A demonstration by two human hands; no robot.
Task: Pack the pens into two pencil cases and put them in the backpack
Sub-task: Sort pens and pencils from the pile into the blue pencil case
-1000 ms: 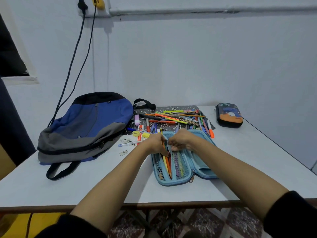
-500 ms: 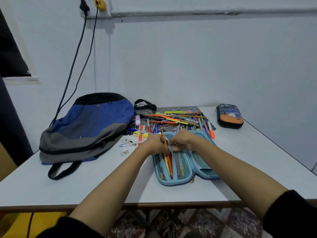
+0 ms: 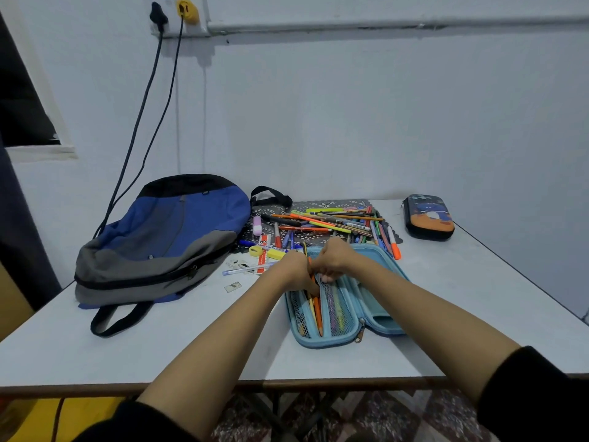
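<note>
A light blue pencil case [image 3: 376, 317] lies open near the table's front, with several pens [image 3: 317, 311] under its mesh pockets. Both hands meet over its far end. My left hand [image 3: 294, 271] grips pens that stick out of the left pocket. My right hand [image 3: 333, 258] pinches the mesh pocket's edge beside them. A heap of loose pens [image 3: 331, 223] lies behind the case on a dark mat. A second, dark pencil case [image 3: 427, 216] with an orange print lies zipped at the back right. A blue and grey backpack [image 3: 159, 240] lies flat at the left.
The white table [image 3: 478, 298] stands against a wall. Two cables [image 3: 143, 122] hang from wall sockets down behind the backpack. A yellow sharpener [image 3: 255, 251], a pink eraser [image 3: 257, 225] and a clear pen [image 3: 245, 268] lie between backpack and case. The table's right edge runs diagonally.
Both hands have stayed at the case's far end, working slightly at the pens and mesh pocket. Nothing else on the table has moved.
</note>
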